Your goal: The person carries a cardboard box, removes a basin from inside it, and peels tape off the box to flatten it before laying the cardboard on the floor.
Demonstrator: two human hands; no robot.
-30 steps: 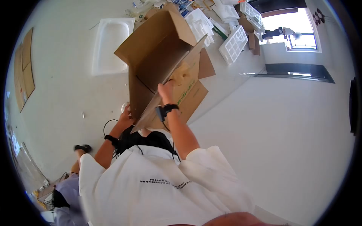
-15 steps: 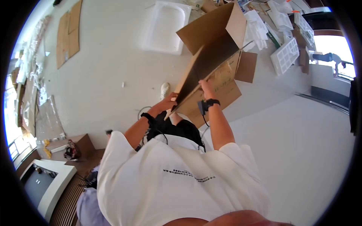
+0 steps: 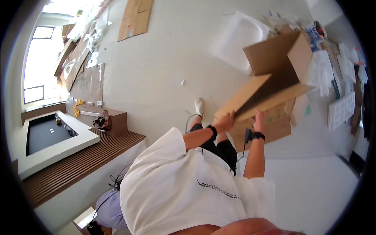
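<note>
A large brown cardboard box (image 3: 260,131) stands in front of my legs with its flaps raised around a dark opening. My left hand (image 3: 225,122) is closed on the near corner of the left flap (image 3: 246,94), fingers curled over the edge. On the other side, my right hand (image 3: 259,120) grips the near edge of the right flap (image 3: 280,101), which slants over the opening. The far flap (image 3: 272,53) stands up at the back. The inside of the box is mostly in shadow.
A white foam tray (image 3: 239,41) lies on the floor behind the box. Foam pieces (image 3: 341,110) and packing scraps lie at the right. Flat cardboard (image 3: 135,21) lies at the far left. A slatted bench (image 3: 86,164) and a person in a lavender shirt (image 3: 111,211) are at the left.
The view has swung, so the room and box sit further right. The right flap has tilted inward over the opening, showing its broad face. Both hands are still on the box.
</note>
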